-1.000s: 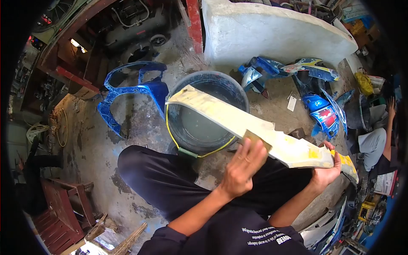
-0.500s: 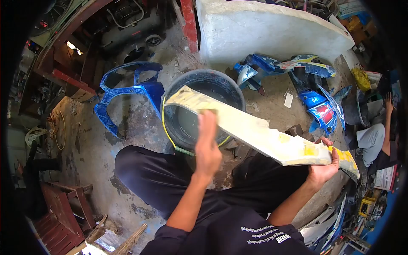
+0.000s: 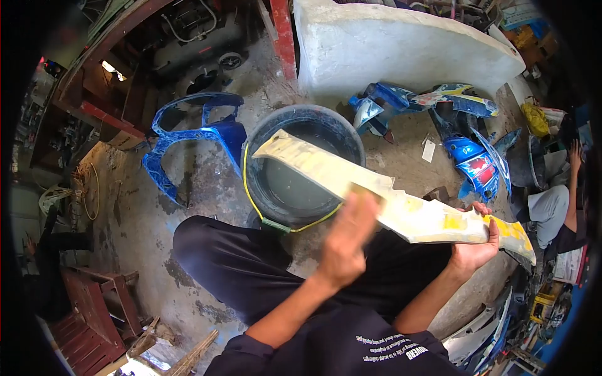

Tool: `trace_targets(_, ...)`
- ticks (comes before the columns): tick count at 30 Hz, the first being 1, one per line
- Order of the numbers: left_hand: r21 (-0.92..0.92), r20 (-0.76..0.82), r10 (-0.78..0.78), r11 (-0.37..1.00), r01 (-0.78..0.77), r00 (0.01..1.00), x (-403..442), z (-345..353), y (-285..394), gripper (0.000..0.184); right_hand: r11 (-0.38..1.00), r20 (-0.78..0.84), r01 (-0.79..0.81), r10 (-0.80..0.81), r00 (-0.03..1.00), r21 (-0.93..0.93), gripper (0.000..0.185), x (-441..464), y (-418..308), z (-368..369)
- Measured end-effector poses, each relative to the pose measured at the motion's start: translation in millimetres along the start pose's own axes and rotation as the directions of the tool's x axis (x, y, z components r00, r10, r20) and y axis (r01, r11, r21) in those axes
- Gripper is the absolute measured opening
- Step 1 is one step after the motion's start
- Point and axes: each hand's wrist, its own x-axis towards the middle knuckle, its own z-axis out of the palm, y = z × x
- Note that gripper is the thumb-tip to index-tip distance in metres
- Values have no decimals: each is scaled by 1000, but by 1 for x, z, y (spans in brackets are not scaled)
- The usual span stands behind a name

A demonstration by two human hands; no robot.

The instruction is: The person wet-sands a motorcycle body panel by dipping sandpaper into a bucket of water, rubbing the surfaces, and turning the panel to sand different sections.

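Note:
A long motorcycle fairing panel (image 3: 345,170), cream with yellow patches, lies slanted over my lap, its far left end above the bucket (image 3: 360,147). My right hand (image 3: 476,247) is wrapped round the panel near its narrow right end. On the panel's middle, my left hand (image 3: 345,247), slightly blurred, presses a small brownish piece of sandpaper (image 3: 370,195) under its fingers. Cloudy water (image 3: 295,185) stands in the bucket, which has a yellow handle with a green grip (image 3: 276,224).
A blue fairing frame (image 3: 219,135) lies left of the bucket. More blue painted panels (image 3: 473,160) rest on the floor by the low white wall (image 3: 401,50). A reddish wooden stool (image 3: 94,307) is at lower left. Another person's hand (image 3: 575,153) shows at far right.
My left hand has slid along the panel to the right and toward me, from near its left part to its middle. My right hand keeps its hold in about the same place.

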Motion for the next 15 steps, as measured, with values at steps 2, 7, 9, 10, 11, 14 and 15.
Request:
trace_targets(2, -4, 127, 68, 998, -68, 990, -2, -6, 12, 73, 1000, 6, 3, -3, 1000, -1, 30, 1, 0, 3)
trace_targets(7, 56, -117, -186, 979, 194, 975, 19, -20, -44, 76, 995, 73, 92, -89, 993, -37, 33, -5, 11, 9)
trace_targets(9, 8, 16, -93, 996, 93, 996, 7, -9, -19, 77, 993, 129, 109, -103, 986, -41, 35, 0, 20, 13)
trace_targets(10, -31, 104, -30, 999, 33, 994, 0, -5, -2, 77, 990, 178, 135, -124, 976, -51, 38, 1, 23, 16)
trace_targets(11, -48, 161, -33, 998, 41, 986, -3, -4, 8, 76, 988, 193, 141, -128, 973, -55, 41, 1, 25, 18)
trace_targets(14, 27, 5, -163, 986, 163, 987, 6, -18, -32, 76, 989, 220, 139, -125, 967, -50, 42, 1, 29, 20)
trace_targets(15, 101, -86, -250, 961, 258, 965, 14, -20, -44, 77, 990, 227, 137, -124, 966, -42, 43, 0, 31, 21)
